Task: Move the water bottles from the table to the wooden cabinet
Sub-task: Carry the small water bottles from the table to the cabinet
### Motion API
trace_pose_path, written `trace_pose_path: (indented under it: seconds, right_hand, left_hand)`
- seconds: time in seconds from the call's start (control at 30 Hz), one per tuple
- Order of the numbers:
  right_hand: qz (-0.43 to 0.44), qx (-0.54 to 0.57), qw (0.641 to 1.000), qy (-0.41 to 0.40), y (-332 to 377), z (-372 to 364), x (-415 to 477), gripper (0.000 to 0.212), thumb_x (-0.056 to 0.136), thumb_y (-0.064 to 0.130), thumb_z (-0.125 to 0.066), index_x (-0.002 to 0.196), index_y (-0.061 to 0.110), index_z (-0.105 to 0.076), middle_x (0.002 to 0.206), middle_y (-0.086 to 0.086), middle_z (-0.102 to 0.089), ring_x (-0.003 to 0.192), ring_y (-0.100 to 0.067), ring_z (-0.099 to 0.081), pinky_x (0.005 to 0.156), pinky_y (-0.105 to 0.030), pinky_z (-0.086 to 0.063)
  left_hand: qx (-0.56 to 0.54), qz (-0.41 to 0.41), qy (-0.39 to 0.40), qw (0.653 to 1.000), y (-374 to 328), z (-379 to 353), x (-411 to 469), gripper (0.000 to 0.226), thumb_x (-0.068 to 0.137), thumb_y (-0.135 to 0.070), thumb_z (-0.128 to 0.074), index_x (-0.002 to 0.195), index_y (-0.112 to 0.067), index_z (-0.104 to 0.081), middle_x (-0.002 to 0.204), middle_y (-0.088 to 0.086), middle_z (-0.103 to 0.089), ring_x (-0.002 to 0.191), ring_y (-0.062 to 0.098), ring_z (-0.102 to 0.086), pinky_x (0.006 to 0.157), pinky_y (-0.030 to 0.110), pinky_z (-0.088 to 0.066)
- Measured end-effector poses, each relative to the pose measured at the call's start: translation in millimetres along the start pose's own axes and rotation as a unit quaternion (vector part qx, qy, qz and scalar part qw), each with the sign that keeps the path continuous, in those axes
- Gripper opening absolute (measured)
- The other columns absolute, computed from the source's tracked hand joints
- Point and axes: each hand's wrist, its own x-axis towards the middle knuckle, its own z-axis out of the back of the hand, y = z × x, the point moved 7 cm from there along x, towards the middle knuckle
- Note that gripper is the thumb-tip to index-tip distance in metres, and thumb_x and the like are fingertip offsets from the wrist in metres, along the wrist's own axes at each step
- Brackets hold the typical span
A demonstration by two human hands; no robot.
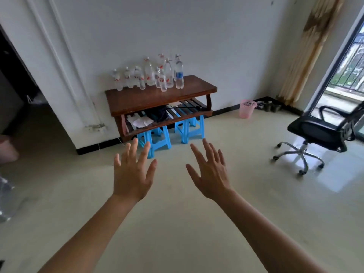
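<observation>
Several clear plastic water bottles stand in a cluster on the top of a dark wooden cabinet against the white wall; one at the right has a blue label. The cabinet's slatted lower shelf holds dark cloth and white paper. My left hand and my right hand are stretched out over the floor well short of the cabinet, backs up, fingers spread, holding nothing.
Two blue plastic stools prop up the cabinet. A pink wastebasket stands by the wall to the right, a black swivel chair near the balcony door. A dark doorway opens at left. More clear plastic shows at the left edge.
</observation>
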Motion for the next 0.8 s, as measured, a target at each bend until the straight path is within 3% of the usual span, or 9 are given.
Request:
trace_pose_path:
  seconds: [0.2,0.47,0.67,0.8]
  right_hand:
    - [0.009,-0.014,1.000,-0.005,6.8,-58.9,168.6,0.064,0.101,0.061,-0.032,0.156,0.031,-0.030,0.164,-0.013,-0.022,0.150,-0.034,-0.026,0.120,-0.058,-0.026]
    - [0.012,-0.011,1.000,0.016,-23.8,-135.3,322.2,0.063,0.101,0.062,-0.031,0.156,0.031,-0.030,0.164,-0.012,-0.023,0.150,-0.035,-0.026,0.120,-0.058,-0.025]
    - [0.016,0.018,0.999,0.031,-72.8,-228.2,470.5,0.064,0.101,0.063,-0.029,0.157,0.032,-0.028,0.165,-0.011,-0.021,0.152,-0.033,-0.022,0.120,-0.059,-0.025]
    - [0.026,0.034,0.998,0.050,-96.0,-272.0,591.4,0.064,0.101,0.063,-0.030,0.158,0.032,-0.024,0.168,-0.009,-0.013,0.153,-0.032,-0.018,0.122,-0.057,-0.018]
  left_hand:
    - [-0.006,0.043,0.028,0.999,85.5,-51.8,149.1,0.065,0.101,-0.059,-0.024,0.156,-0.025,-0.033,0.164,0.014,-0.025,0.150,0.034,-0.023,0.115,0.063,-0.024]
    - [-0.007,0.069,0.070,0.995,139.0,-135.0,290.9,0.070,0.099,-0.062,-0.018,0.158,-0.026,-0.029,0.166,0.011,-0.020,0.152,0.032,-0.020,0.118,0.060,-0.019]
    - [0.017,0.075,0.098,0.992,176.8,-235.5,424.1,0.073,0.098,-0.064,-0.015,0.156,-0.024,-0.032,0.165,0.013,-0.023,0.149,0.035,-0.025,0.116,0.063,-0.027]
    - [0.040,0.092,0.090,0.991,202.9,-268.7,526.0,0.072,0.098,-0.062,-0.017,0.154,-0.021,-0.038,0.161,0.017,-0.030,0.146,0.039,-0.033,0.111,0.065,-0.033]
